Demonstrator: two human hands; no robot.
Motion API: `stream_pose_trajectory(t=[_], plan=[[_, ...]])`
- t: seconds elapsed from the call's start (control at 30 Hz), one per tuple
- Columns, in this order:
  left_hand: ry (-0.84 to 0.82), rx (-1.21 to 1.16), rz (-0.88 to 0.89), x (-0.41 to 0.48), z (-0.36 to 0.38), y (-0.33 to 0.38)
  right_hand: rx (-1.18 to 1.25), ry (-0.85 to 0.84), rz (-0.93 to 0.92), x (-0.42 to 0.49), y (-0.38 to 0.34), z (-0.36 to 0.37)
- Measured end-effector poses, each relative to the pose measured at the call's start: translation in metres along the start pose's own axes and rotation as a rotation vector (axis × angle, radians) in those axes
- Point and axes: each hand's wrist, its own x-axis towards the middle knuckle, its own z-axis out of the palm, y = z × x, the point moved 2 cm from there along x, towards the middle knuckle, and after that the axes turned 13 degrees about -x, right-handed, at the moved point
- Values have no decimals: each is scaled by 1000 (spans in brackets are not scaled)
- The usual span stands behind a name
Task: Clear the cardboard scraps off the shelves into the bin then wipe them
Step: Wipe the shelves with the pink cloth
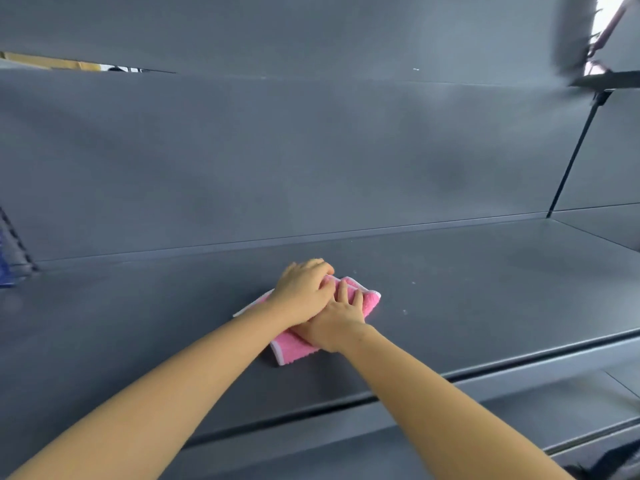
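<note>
A folded pink cloth (294,349) with a white edge lies flat on the dark grey metal shelf (485,289), near the middle. Both hands press down on it. My left hand (304,292) lies on top, its fingers bent over the cloth's far edge. My right hand (341,322) sits partly under the left, with its fingers spread flat on the cloth. A few tiny pale specks (405,311) dot the shelf to the right of the cloth. No cardboard scraps are visible.
The grey back panel (311,150) rises behind the shelf. A black support bracket (571,157) slants at the right under an upper shelf (609,79). A lower shelf (554,410) runs below the front lip. Blue wire racking (10,251) shows at the left edge.
</note>
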Motion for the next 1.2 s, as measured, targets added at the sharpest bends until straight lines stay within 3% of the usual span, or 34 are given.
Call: stream_pose_trajectory(t=[0.07, 0.17, 0.23, 0.3, 0.4, 0.5, 0.6, 0.67, 0.83, 0.97, 1.2], plan=[[-135, -239, -78, -13, 11, 1, -52, -13, -16, 1, 1, 0], [-56, -496, -165, -28, 13, -1, 157, -46, -121, -4, 11, -12], [-48, -301, -111, -32, 10, -9, 476, 6, -125, -10, 28, -27], [-129, 100, -91, -36, 13, -13, 636, 117, -10, -11, 52, -37], [-244, 379, -85, -47, 23, -5, 399, 150, 163, -4, 79, -31], [-336, 396, 37, -59, 35, 6, 230, 164, 186, 3, 86, -18], [-371, 410, 101, -60, 37, 7, 272, 258, 176, 12, 84, -11], [-354, 418, 67, -45, 31, -1, 345, 300, 204, 17, 84, -8], [-162, 408, -216, 23, -14, -63, 643, 356, 267, 17, 93, -6], [-62, 420, -386, 66, -41, -102, 391, 347, 227, 26, 89, -2], [-167, 409, -217, 84, -12, -68, 236, 317, 200, 31, 88, 1]])
